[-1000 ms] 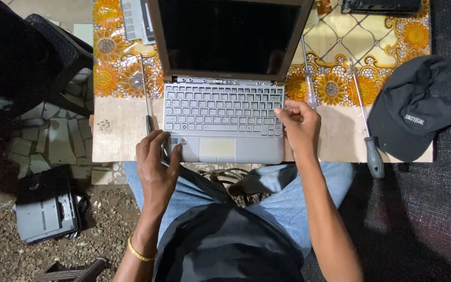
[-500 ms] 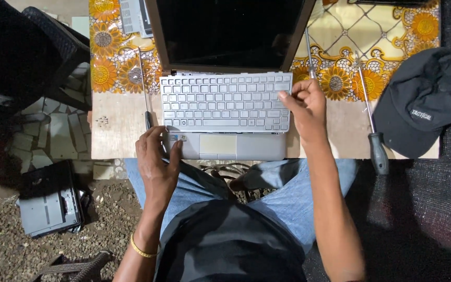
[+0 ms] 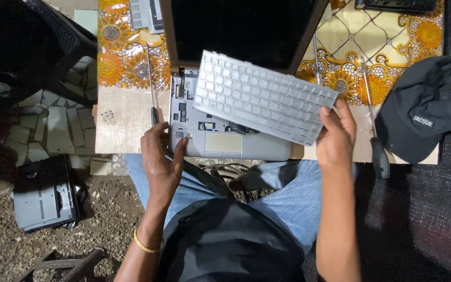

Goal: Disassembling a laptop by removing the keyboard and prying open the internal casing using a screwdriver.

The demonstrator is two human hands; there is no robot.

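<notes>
The silver keyboard (image 3: 264, 96) is lifted clear of the small laptop (image 3: 225, 142) and tilted, its right near corner pinched between thumb and fingers of the right hand (image 3: 335, 137), with open room under its raised edge. The left hand (image 3: 160, 162) rests at the laptop's near left corner, fingers loosely curled, fingertips pressing the palm rest at the near edge of the surface (image 3: 123, 122). A screwdriver (image 3: 374, 125) and black cap (image 3: 426, 107) lie right, near the surface's right edge.
</notes>
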